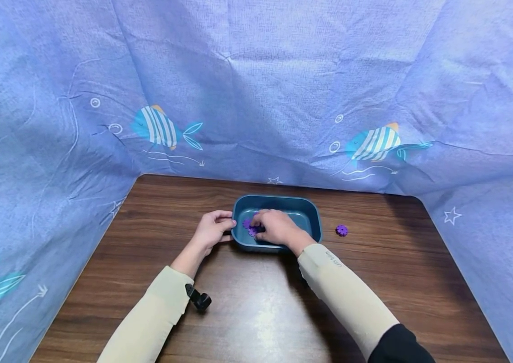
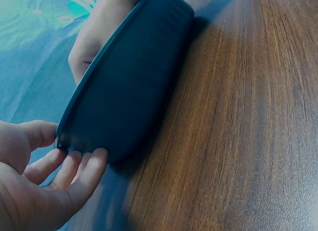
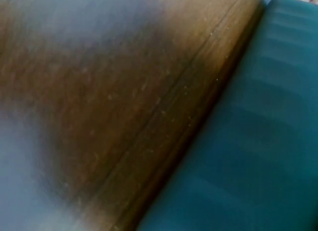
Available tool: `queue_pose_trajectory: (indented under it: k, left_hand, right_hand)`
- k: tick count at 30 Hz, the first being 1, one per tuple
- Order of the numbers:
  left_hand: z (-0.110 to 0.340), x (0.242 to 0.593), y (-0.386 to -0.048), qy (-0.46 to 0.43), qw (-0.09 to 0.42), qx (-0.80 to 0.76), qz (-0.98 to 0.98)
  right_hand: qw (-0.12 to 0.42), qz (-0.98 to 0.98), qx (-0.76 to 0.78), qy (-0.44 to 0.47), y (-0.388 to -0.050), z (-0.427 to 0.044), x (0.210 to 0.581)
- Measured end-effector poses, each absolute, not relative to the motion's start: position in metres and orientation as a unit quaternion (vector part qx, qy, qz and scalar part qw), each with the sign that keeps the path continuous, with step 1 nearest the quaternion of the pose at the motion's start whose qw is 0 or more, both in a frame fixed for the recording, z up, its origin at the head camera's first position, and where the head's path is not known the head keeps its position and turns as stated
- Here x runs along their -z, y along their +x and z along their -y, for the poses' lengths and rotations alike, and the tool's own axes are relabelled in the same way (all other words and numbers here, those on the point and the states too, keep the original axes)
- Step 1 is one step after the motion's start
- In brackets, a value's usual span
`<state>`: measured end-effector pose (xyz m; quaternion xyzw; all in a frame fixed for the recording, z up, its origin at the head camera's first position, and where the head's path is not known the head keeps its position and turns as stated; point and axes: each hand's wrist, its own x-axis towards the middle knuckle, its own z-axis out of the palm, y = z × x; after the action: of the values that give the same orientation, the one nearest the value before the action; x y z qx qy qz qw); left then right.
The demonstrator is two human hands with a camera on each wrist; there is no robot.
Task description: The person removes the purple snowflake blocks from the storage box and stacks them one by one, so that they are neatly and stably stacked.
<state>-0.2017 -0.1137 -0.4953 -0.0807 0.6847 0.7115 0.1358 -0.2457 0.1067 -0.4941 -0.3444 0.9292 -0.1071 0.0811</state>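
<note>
A dark teal rectangular box [image 1: 308, 246] with rounded corners stands on the wooden table. My left hand [image 1: 211, 231] holds its left end, the thumb at the rim and the other fingers against the outer wall, as the left wrist view [image 2: 54, 186] also shows. My right hand [image 1: 278, 227] reaches down inside the box with bent fingers. Small purple flower-shaped pieces [image 1: 252, 232] lie by its fingertips, partly covered by them. Whether it grips one of these is hidden. The right wrist view shows only the box's outer wall [image 3: 248, 141] and the table.
One more purple flower-shaped piece [image 1: 341, 230] lies on the wooden table [image 1: 238, 302], right of the box. Blue cloth [image 1: 256, 101] printed with fish hangs behind and along both sides of the table. A small black device [image 1: 199, 298] is strapped at the left wrist.
</note>
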Motion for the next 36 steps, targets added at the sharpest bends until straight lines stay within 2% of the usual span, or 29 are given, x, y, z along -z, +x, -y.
queue_pose_trajectory:
  k: [15,22,31,36]
  left_hand:
    - [0.1148,0.4942,-0.2016,-0.082,0.135,-0.704,-0.693]
    - [0.1141,0.4960,-0.2007,-0.082,0.132,-0.705,-0.692]
    - [0.1136,0.4968,-0.2011,-0.084,0.134,-0.704,-0.692]
    - [0.1129,0.4965,-0.2014,-0.088,0.129,-0.702,-0.695]
  right_hand:
    - [0.099,-0.932,0.094,-0.336,-0.2481,-0.1034,0.4909]
    - [0.088,-0.935,0.101,-0.327,-0.2458,-0.1040,0.4927]
    - [0.080,-0.937,0.139,-0.309,-0.2445,-0.1084,0.4970]
    - [0.097,-0.934,0.179,-0.294,-0.2453,-0.1118,0.4939]
